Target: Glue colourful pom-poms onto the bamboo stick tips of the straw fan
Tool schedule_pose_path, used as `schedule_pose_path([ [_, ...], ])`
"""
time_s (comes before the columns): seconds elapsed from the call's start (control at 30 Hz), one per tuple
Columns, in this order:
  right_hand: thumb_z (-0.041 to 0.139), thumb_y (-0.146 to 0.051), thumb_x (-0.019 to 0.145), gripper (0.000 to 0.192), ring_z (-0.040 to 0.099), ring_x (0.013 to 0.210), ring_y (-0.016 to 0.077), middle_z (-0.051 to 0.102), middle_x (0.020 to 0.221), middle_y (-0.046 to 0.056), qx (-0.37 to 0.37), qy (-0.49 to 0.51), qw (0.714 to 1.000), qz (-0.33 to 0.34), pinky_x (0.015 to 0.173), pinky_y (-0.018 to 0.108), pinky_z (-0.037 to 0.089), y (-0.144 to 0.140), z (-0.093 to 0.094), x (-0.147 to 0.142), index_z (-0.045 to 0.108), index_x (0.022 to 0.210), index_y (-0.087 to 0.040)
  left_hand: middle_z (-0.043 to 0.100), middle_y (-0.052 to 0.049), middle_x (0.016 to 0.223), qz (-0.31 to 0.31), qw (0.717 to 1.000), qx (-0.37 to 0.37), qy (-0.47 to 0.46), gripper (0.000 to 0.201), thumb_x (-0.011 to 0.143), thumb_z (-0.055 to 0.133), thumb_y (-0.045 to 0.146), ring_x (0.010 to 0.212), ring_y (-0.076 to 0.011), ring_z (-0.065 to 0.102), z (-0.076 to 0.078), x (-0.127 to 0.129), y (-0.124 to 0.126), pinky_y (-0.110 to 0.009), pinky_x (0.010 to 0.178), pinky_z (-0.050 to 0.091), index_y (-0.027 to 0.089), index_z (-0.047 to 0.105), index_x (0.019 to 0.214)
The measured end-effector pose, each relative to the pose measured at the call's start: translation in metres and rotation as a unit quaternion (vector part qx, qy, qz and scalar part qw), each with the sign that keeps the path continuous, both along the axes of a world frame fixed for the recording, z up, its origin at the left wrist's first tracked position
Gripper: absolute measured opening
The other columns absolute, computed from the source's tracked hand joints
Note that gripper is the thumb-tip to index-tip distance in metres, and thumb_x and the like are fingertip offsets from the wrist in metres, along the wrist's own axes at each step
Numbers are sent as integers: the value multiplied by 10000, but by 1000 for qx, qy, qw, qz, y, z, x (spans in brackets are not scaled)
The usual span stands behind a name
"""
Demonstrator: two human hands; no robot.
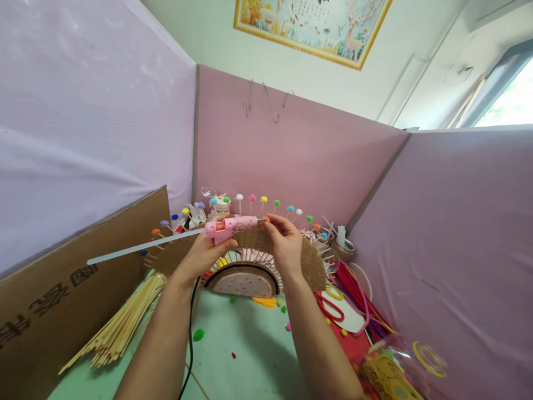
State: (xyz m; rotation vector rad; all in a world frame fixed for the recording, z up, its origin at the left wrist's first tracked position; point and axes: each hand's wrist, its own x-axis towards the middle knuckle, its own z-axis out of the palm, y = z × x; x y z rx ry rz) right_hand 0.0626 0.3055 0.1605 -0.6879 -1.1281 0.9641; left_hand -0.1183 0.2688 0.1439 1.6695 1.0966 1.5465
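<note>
My left hand (208, 250) is closed around a pink hot glue gun (233, 225), with a long translucent glue stick (141, 248) jutting out of its back to the left. The gun's nozzle points right. At its tip, my right hand (285, 239) pinches a small orange pom-pom (267, 220). Behind both hands stands a brown fan-shaped piece (310, 264) with sticks along its curved edge, most of them topped by coloured pom-poms. Its lower centre is a white half-round with pink dots (244, 284), partly framed by a black band.
A bundle of thin wooden sticks (125, 316) lies left, beside a cardboard panel (83, 294). Red-handled scissors (328, 307), pipe cleaners (353, 289) and a plastic bag (395, 372) are at the right. Loose pom-poms (283, 309) dot the green table (245, 350). A black cord (191, 328) hangs near my left forearm.
</note>
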Motion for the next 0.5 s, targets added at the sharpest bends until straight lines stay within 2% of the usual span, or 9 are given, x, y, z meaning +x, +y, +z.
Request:
schedule_pose_path([
  [0.3, 784, -334, 678, 233, 662, 788, 169, 750, 845, 25, 1, -3, 1000, -10, 799, 331, 541, 0, -1, 0, 742, 866, -203, 689, -43, 855, 5, 1000, -6, -4, 544, 724, 737, 453, 911, -257, 654, -4, -2, 3, -359, 772, 536, 200, 653, 1198],
  [0.5, 813, -315, 650, 213, 643, 742, 139, 723, 786, 3, -5, 56, 998, 14, 759, 293, 540, -2, 0, 0, 736, 816, -205, 694, -54, 882, 20, 1000, -4, -5, 558, 707, 746, 490, 928, -260, 645, -2, -1, 2, -364, 809, 524, 190, 667, 1171],
])
